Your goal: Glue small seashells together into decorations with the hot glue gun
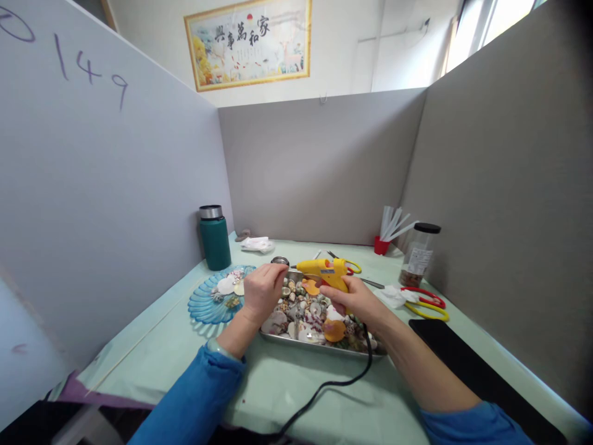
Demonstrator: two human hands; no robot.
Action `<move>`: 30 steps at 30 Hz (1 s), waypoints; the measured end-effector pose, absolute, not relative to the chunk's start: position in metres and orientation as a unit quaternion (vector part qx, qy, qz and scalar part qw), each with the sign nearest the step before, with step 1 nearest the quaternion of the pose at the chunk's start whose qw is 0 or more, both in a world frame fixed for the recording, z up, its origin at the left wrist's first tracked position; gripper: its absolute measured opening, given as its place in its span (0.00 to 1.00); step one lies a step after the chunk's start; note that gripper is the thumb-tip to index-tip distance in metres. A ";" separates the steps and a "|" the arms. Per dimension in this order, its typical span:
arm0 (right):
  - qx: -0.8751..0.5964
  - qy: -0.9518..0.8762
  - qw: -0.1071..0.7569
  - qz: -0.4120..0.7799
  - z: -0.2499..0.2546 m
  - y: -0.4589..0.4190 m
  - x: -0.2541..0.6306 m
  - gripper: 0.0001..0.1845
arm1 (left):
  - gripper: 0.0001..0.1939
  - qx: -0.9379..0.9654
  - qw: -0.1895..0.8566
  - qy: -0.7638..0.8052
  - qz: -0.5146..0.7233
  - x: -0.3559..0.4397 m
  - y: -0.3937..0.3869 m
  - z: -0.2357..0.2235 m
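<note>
My right hand (pixel 349 298) is wrapped round the grip of a yellow hot glue gun (pixel 324 267), whose nozzle points left. A black cord (pixel 333 383) runs from its handle down over the table's front edge. Close to the nozzle tip, my left hand (pixel 265 285) is closed with its fingertips pinched together; whatever is between them is too small or hidden to name. Beneath both hands lies a metal tray (pixel 306 346) full of mixed seashells (pixel 303 312). Left of it, a blue scalloped glass plate (pixel 204 303) carries several shells (pixel 227 284).
A green flask (pixel 215 238) and a white tissue pack (pixel 257 245) stand at the back left. On the right are a red cup of glue sticks (pixel 382 246), a jar (pixel 418 256), red-and-yellow scissors (pixel 428 303) and a black mat (pixel 472 364). Grey panels (pixel 319 173) enclose the table.
</note>
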State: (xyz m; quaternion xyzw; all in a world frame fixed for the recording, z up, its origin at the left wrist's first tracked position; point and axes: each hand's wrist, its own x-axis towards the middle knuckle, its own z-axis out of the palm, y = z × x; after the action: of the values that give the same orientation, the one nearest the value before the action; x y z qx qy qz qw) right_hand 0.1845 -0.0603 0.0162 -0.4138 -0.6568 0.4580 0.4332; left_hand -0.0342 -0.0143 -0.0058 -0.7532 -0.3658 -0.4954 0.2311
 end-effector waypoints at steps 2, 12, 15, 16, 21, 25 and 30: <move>-0.407 -0.656 0.439 0.460 0.016 -0.060 0.185 0.19 | 0.07 -0.750 0.196 -0.371 -0.512 -0.034 -0.014 -0.006; -0.413 -0.660 0.463 0.424 0.016 -0.061 0.182 0.22 | 0.11 -0.687 -0.118 -0.420 -0.581 -0.032 -0.008 -0.008; -0.419 -0.661 0.465 0.412 0.014 -0.059 0.181 0.24 | 0.13 -0.649 -0.233 -0.412 -0.595 -0.032 -0.003 -0.010; -0.420 -0.665 0.463 0.408 0.013 -0.059 0.181 0.24 | 0.13 -0.639 -0.260 -0.406 -0.600 -0.031 -0.002 -0.010; -0.415 -0.691 0.452 0.382 0.010 -0.057 0.182 0.24 | 0.14 -0.620 -0.309 -0.387 -0.609 -0.030 -0.003 -0.007; -0.412 -0.695 0.446 0.386 0.010 -0.057 0.182 0.24 | 0.14 -0.618 -0.313 -0.384 -0.610 -0.030 -0.004 -0.006; -0.414 -0.693 0.448 0.383 0.010 -0.057 0.182 0.24 | 0.13 -0.611 -0.318 -0.381 -0.617 -0.030 -0.004 -0.005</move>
State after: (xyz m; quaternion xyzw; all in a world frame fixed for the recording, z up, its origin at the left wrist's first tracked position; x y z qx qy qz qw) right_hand 0.1818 -0.0575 0.0103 -0.4142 -0.6931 0.3833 0.4485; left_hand -0.0296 -0.0039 -0.0051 -0.6105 -0.3810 -0.6173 -0.3179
